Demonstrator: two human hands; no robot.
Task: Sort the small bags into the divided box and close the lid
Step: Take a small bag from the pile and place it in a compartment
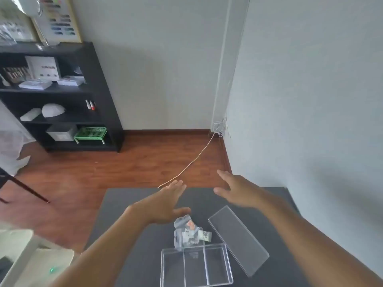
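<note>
Beyond divided box [195, 266], left hand [165, 206] and right hand [238, 191] hover spread, empty.

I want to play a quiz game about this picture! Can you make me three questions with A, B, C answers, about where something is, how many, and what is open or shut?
1. Where is the lid?
A. on the box
B. on the table, right of the box
C. on the shelf

2. How many compartments does the clear box have?
A. three
B. six
C. one

3. What are the hands doing?
A. both squeezing bags
B. one holding the lid
C. both open, holding nothing

Answers:
1 B, the lid lies flat on the grey table beside the box.
2 A, two dividers split it in three.
3 C, the left hand and right hand hover with fingers spread above the small bags.
</note>
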